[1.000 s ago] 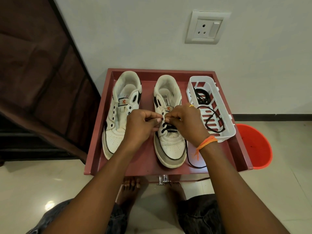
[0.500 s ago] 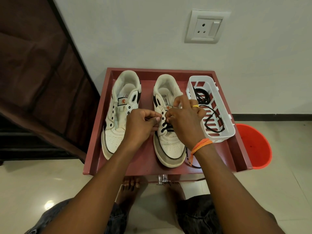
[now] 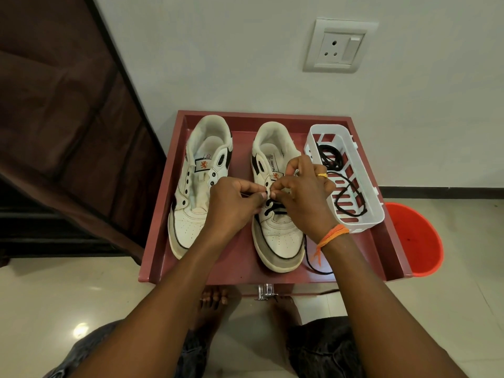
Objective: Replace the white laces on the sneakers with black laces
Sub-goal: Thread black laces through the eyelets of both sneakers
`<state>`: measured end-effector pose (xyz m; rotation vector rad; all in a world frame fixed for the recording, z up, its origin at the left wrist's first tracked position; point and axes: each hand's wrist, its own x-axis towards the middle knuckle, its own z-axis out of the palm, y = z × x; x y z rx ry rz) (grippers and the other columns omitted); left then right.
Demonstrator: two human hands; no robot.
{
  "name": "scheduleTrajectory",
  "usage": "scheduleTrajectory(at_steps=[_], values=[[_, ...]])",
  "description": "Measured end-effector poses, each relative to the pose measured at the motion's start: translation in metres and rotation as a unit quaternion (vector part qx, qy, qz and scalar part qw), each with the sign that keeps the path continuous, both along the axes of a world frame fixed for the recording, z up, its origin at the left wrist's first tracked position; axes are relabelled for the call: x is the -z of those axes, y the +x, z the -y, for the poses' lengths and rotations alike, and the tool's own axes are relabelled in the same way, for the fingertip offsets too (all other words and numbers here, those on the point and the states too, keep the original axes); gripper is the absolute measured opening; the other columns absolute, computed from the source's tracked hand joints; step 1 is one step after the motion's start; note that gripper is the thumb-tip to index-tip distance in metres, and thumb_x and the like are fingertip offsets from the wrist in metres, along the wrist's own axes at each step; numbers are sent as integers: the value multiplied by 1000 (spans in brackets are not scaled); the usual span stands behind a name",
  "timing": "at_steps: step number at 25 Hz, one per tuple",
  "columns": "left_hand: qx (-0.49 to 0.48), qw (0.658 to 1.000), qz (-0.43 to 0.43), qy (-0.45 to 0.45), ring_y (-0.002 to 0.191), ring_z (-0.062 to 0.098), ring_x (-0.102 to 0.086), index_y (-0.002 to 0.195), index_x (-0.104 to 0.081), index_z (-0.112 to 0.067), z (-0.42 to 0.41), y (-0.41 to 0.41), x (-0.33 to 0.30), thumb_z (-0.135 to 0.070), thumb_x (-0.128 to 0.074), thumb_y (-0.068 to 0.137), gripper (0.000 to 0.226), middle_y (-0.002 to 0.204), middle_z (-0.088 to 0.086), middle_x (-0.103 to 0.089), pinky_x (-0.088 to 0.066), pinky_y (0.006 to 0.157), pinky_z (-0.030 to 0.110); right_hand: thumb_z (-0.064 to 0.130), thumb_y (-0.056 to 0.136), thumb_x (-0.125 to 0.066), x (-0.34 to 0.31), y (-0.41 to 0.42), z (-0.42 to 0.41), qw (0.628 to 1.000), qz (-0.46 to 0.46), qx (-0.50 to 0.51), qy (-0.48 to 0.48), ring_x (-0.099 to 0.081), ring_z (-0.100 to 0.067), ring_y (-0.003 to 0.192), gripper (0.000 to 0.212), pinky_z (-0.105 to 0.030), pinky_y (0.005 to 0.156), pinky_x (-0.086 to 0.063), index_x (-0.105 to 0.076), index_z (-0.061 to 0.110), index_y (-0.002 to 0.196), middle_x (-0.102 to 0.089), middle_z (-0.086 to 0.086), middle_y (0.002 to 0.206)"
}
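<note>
Since a second ago the right hand (image 3: 302,196) has lifted its fingers higher over the tongue of the right-side white leather sneaker (image 3: 278,197), with the ringed finger now raised toward the collar, while the left hand (image 3: 234,204) has hardly shifted. Both hands are together over the middle eyelets: the left pinches a black cord shoelace (image 3: 272,210) between thumb and forefinger, and the right curls round what seems to be the lace's other end, though the exact pinch is hidden by its knuckles. I judge a fresh crossing is being drawn up, so lacing on this shoe is about halfway; only the lower rows show black.

This sneaker lies on the dark red wooden tray table (image 3: 163,214), its long axis running from the person to the wall, toe toward the person, heel toward the wall. A loose tail of the lace trails off beside its toe.

The left-side white sneaker (image 3: 199,186) lies parallel, pointing the same way, its eyelets bare. The white slotted plastic basket (image 3: 373,214) just beside the laced shoe holds a second black lace (image 3: 346,197). An orange plastic bucket (image 3: 417,241) stands on the floor beyond the tray.
</note>
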<state>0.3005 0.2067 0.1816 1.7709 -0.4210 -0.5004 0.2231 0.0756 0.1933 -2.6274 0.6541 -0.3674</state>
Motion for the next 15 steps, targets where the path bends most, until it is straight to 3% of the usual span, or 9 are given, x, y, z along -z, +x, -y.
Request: scheduleTrajectory(at_steps=[3,7,9,12,15], values=[[-3,1000,14,3,69,19,-74,82,-78,-18,0,0,0,-13,-77,82,6,72,1,-75,-62,72,43,29,81,-74,0,0,0,1000,-13,2,-4,-36,-23,110,2,-47,87,-32,-73,30,81,-31,13,104],[38,987,148,58,65,3,-66,80,-75,-18,1,-1,-4,-12,-67,87,12,71,-11,-70,-55,65,22,29,84,-72,-2,0,0,999,-30,-7,-16,-34,-23,109,4,-44,87,-31,-73,29,87,-29,10,106],[59,974,190,106,63,4,-62,78,-70,-16,2,-1,-7,-14,-61,89,14,74,-12,-66,-50,61,21,30,88,-68,-4,-2,1,998,-42,-26,-32,-32,-23,110,7,-42,87,-27,-73,30,92,-32,7,109],[22,991,99,92,63,18,-69,77,-60,-11,-1,7,-13,-14,-54,92,17,74,6,-68,-58,61,35,30,92,-62,-6,-7,5,996,-46,-45,-55,-33,-24,108,11,-41,85,-26,-73,30,92,-35,6,110],[-92,993,-62,-33,69,28,-73,79,-54,-5,-16,28,-29,-10,-48,96,18,79,23,-63,-59,58,31,11,91,-51,-4,-8,12,999,-16,-48,-19,-42,-21,103,28,-45,86,-35,-71,31,94,-40,7,103]])
